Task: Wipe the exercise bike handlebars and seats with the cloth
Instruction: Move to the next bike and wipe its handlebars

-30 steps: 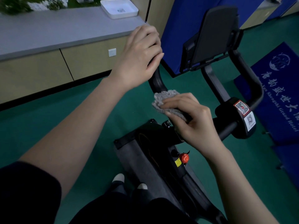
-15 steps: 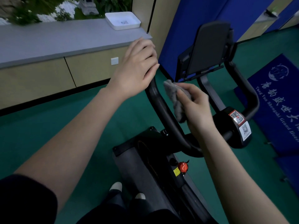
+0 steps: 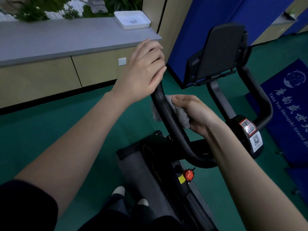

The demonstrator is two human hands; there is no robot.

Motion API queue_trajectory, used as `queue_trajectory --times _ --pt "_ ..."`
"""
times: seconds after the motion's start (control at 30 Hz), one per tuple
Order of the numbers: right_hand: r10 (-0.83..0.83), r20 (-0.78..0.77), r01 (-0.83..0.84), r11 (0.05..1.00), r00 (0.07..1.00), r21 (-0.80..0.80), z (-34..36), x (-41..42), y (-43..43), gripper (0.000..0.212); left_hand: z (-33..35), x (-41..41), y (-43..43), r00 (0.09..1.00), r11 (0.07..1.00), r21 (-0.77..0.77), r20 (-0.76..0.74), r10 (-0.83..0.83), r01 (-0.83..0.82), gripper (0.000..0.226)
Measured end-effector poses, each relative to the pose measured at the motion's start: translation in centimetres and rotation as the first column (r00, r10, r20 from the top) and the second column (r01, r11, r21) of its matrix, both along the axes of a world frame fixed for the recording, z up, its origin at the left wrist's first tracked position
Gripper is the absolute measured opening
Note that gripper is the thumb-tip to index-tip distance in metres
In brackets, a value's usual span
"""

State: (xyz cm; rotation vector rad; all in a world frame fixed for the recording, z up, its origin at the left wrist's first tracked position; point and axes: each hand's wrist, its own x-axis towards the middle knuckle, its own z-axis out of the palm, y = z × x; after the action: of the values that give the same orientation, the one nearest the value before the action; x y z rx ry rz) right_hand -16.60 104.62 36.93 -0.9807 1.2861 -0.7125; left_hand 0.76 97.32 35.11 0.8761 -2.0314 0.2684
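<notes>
— While the right hand (image 3: 193, 112) works nearest, why are its fingers curled?
— They wrap the grey cloth (image 3: 182, 118) round the left handlebar (image 3: 178, 137), so it rubs all sides
— And beyond them?
— The left hand (image 3: 145, 70) grips the bar's tip, fingers folded over it, likely steadying it

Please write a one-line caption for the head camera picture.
Left hand grips the top of the handlebar while the right hand wraps a grey cloth round it lower down.
</notes>
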Motion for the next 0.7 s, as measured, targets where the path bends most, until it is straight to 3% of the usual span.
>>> queue_trajectory --times 0.17,0.33,0.47,0.6,0.7 --pt "0.015 -0.107 -0.013 1.000 0.994 0.016 -0.1 -2.3 3.2 0.022 -0.2 0.0 0.3 1.000 1.000 0.009 -0.011 0.027 -0.026 0.022" --pt "-0.122 -0.360 -0.001 0.946 0.925 -0.324 -0.4 -1.6 4.8 0.011 0.6 0.3 0.4 0.999 1.000 -0.016 0.043 0.020 -0.020 0.023" --pt "-0.188 -0.487 -0.216 0.722 0.853 -0.657 0.5 -1.8 5.7 0.016 1.2 1.0 0.5 0.992 0.996 0.089 0.129 -0.020 0.009 0.032" --pt "-0.009 -0.631 -0.529 0.538 0.775 -0.657 1.6 -1.1 3.6 0.018 1.7 1.2 0.6 0.987 0.990 0.140 0.164 0.000 -0.023 0.036" --pt "0.030 -0.717 -0.656 0.432 0.696 -0.619 2.2 -1.0 2.4 0.017 1.7 1.1 0.7 0.968 0.994 0.092 0.249 0.038 -0.063 0.040"
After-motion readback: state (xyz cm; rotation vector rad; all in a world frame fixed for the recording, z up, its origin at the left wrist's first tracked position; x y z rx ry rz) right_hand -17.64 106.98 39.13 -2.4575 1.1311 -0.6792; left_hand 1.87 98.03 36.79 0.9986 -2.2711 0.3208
